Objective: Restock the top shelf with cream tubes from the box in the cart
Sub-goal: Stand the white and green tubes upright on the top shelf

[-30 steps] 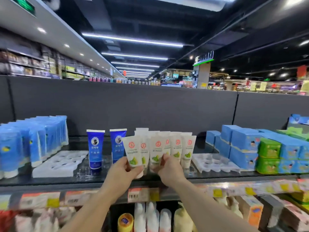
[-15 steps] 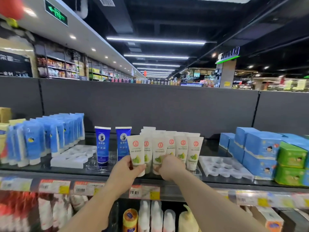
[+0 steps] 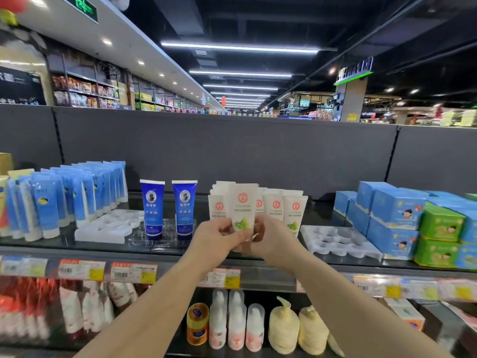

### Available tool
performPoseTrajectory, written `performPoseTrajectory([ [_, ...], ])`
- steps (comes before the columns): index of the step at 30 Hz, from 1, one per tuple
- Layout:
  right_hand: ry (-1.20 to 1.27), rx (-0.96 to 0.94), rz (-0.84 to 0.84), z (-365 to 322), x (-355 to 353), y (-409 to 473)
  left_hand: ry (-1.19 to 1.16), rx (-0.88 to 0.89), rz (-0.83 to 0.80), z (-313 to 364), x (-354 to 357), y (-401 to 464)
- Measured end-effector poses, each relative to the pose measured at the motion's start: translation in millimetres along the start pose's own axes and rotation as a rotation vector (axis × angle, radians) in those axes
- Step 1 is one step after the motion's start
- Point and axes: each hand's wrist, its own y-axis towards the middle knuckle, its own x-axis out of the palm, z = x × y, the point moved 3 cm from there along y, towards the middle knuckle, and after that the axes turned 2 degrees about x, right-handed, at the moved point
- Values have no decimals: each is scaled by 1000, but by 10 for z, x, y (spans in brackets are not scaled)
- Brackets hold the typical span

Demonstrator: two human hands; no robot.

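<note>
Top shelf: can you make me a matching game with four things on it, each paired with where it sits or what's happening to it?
Things:
1. White tube
2. Dark blue tubes
3. Green boxes
4. Empty tray

States:
A. far right
B. held in both hands
C. just right of the hands
D. standing upright, left of the hands

Pairs: 1-B, 2-D, 3-A, 4-C

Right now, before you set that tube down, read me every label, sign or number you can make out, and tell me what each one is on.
None reads clearly.
White cream tube in both hands: red round logo, text blurred.
Dark blue tubes: characters too blurred to read.
Shelf price tags: barcodes and numbers too small.
Green ceiling sign: illegible.
Pillar sign: lettering shows reversed, unreadable.
Blue boxes: print blurred.
</note>
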Motion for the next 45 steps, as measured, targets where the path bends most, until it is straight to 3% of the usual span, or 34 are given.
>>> performPoseTrajectory([
  [4, 84, 21, 67, 133, -174, -15, -39, 5, -2, 9, 47, 57],
  [7, 148, 138, 155, 337, -327, 36, 218, 67, 65, -125, -55, 55],
  [13, 86, 147, 197, 486, -183, 139, 562, 130, -14, -407, 11, -19],
  [32, -72, 153, 191, 492, 89, 235, 716, 193, 6, -465, 95, 63],
  [45, -206, 217, 148, 463, 122, 202, 694, 157, -22, -477, 125, 11],
])
